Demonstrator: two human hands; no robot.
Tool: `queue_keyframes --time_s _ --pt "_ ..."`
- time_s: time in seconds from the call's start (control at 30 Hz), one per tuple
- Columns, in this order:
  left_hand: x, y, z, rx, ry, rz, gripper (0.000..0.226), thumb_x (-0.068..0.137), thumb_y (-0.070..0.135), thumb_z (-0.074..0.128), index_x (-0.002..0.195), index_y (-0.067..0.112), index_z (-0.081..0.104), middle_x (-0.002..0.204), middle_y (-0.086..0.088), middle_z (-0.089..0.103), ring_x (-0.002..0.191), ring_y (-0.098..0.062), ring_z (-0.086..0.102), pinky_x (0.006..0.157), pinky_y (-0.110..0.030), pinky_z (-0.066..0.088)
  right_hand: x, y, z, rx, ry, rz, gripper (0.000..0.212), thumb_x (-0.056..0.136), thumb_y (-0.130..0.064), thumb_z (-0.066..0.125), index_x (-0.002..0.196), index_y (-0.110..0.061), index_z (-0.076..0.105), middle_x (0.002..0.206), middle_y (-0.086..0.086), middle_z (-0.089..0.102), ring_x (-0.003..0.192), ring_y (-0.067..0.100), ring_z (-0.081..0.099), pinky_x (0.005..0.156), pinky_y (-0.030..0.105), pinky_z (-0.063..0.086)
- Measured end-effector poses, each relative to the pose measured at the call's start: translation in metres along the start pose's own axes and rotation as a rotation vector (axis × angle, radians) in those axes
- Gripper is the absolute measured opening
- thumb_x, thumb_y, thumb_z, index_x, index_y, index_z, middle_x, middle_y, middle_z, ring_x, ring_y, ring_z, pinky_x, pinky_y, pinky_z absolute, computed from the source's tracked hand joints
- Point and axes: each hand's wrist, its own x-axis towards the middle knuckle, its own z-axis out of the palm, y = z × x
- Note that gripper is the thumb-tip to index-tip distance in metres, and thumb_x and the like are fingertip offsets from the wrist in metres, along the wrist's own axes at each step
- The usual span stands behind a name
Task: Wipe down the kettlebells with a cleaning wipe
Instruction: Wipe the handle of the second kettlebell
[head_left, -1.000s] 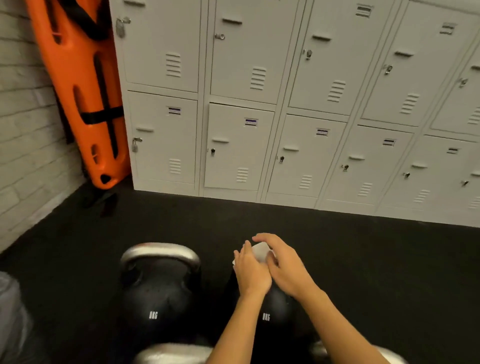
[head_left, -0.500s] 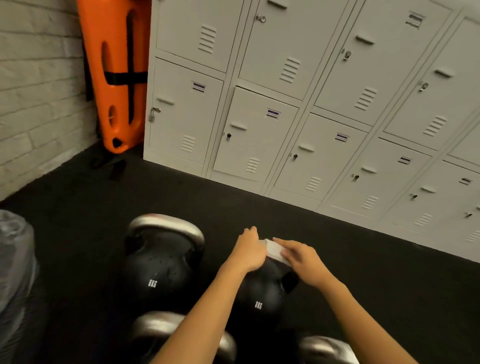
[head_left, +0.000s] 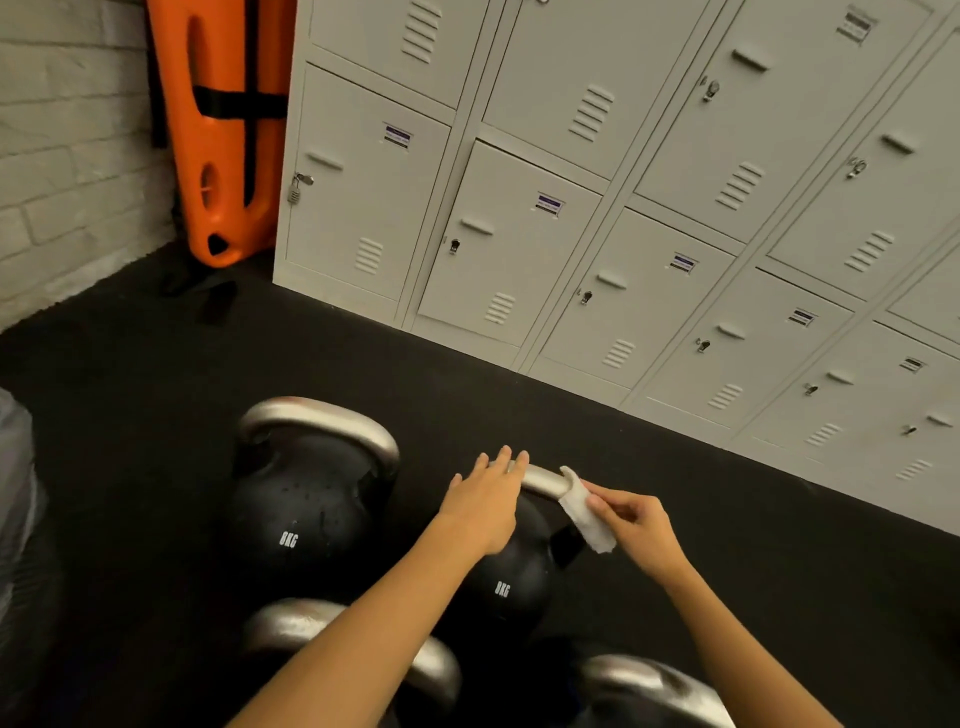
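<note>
A bank of pale grey lockers (head_left: 623, 208) is standing along the far side of the black floor (head_left: 156, 389), and an orange rescue board (head_left: 228, 130) is leaning in the corner between the lockers and a painted brick wall (head_left: 62, 156). A blurred grey shape is showing at the left edge; what it is cannot be told.

Four kettlebells are sitting close together on the floor. The rear-left kettlebell (head_left: 306, 499) is marked 8KG and is showing small droplets or specks on its black body under a metal handle. Two more metal handles, the front-left handle (head_left: 291, 623) and the front-right handle (head_left: 649, 680), are being partly cropped or covered by the forearms.

The middle kettlebell (head_left: 511, 577), also black and marked 8KG, is being worked on just beside the rear-left one. Its metal handle (head_left: 543, 480) is being partly hidden by the left hand (head_left: 485, 501), whose fingers are being held straight and slightly spread over the handle's left end, gripping nothing. A white cleaning wipe (head_left: 584, 512), crumpled and folded, is being pressed against the handle's right bend by the right hand (head_left: 636, 525), its fingers pinched together on the wipe's edge.
</note>
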Motion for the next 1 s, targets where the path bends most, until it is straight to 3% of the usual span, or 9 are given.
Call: queue_keyframes --time_s 0.07,0.13,0.37,0.5,0.6,0.73,0.8,0.9,1.0 --pt "0.0 0.001 0.002 -0.001 0.002 -0.01 0.082 0.09 -0.004 0.046 0.153 0.021 -0.001 0.162 -0.004 -0.004 0.148 -0.03 0.0 0.117 -0.053 0.016 0.001 0.006 0.0 0.009 -0.005 0.09 0.025 0.097 -0.028 0.055 0.085 -0.032 0.077 0.077 -0.014 0.073 0.078 0.013 0.067 0.07 0.033 0.053" --pt "0.002 0.004 0.005 0.015 -0.006 -0.025 0.084 0.09 -0.002 0.048 0.152 0.02 -0.004 0.161 -0.005 -0.007 0.148 -0.033 -0.002 0.117 -0.054 0.015 0.006 0.001 0.005 -0.052 -0.061 0.114 0.034 0.101 -0.03 0.046 0.076 -0.028 0.068 0.068 -0.012 0.062 0.069 0.009 0.055 0.065 0.026 0.043" --pt "0.006 0.007 0.006 0.04 -0.046 -0.051 0.089 0.089 0.001 0.054 0.152 0.018 -0.008 0.161 -0.007 -0.011 0.147 -0.035 -0.005 0.117 -0.056 0.013 0.01 -0.007 0.009 0.137 -0.136 0.097 0.032 0.104 -0.023 0.039 0.118 -0.019 0.068 0.107 0.001 0.068 0.095 0.014 0.06 0.077 0.023 0.045" --pt "0.006 0.003 0.005 0.046 -0.055 -0.037 0.087 0.09 -0.001 0.05 0.152 0.02 -0.007 0.161 -0.005 -0.011 0.147 -0.033 -0.005 0.117 -0.057 0.013 0.006 0.003 0.006 0.27 -0.165 0.263 0.033 0.105 -0.022 0.036 0.11 -0.015 0.068 0.09 0.008 0.064 0.071 0.013 0.056 0.056 0.024 0.042" --pt "0.006 0.002 0.005 0.057 -0.055 -0.029 0.088 0.09 0.0 0.051 0.152 0.021 -0.007 0.161 -0.005 -0.01 0.147 -0.033 -0.005 0.117 -0.057 0.012 0.014 -0.01 0.01 0.243 -0.21 0.3 0.035 0.106 -0.024 0.032 0.107 -0.018 0.067 0.093 0.01 0.066 0.081 0.017 0.058 0.066 0.026 0.044" --pt "0.007 0.0 0.002 0.058 -0.067 -0.022 0.088 0.09 -0.001 0.05 0.152 0.022 -0.007 0.161 -0.002 -0.01 0.148 -0.032 -0.004 0.116 -0.057 0.012 0.008 -0.016 0.011 0.094 -0.148 0.123 0.029 0.104 -0.023 0.041 0.115 -0.027 0.067 0.11 -0.006 0.067 0.101 0.011 0.059 0.084 0.024 0.043" --pt "0.006 -0.001 0.002 0.057 -0.068 -0.02 0.088 0.089 -0.002 0.049 0.152 0.022 -0.007 0.161 -0.002 -0.01 0.148 -0.031 -0.004 0.116 -0.057 0.013 -0.002 -0.012 0.007 0.102 -0.112 0.061 0.03 0.103 -0.021 0.044 0.121 -0.032 0.066 0.11 -0.012 0.068 0.092 0.005 0.059 0.078 0.022 0.045" --pt "0.005 -0.001 0.003 0.069 -0.059 -0.014 0.09 0.088 -0.004 0.05 0.152 0.022 -0.008 0.161 -0.003 -0.01 0.148 -0.032 -0.004 0.116 -0.058 0.014 -0.011 -0.005 -0.002 0.275 -0.13 0.175 0.031 0.103 -0.019 0.043 0.122 -0.028 0.066 0.096 0.002 0.069 0.075 0.015 0.055 0.058 0.026 0.045" --pt "0.005 0.001 0.003 0.082 -0.053 -0.017 0.092 0.088 -0.004 0.052 0.152 0.021 -0.009 0.161 -0.004 -0.01 0.147 -0.033 -0.004 0.116 -0.058 0.014 -0.002 -0.003 -0.002 0.329 -0.198 0.329 0.031 0.104 -0.018 0.038 0.117 -0.015 0.067 0.096 0.014 0.069 0.085 0.028 0.06 0.064 0.035 0.048"
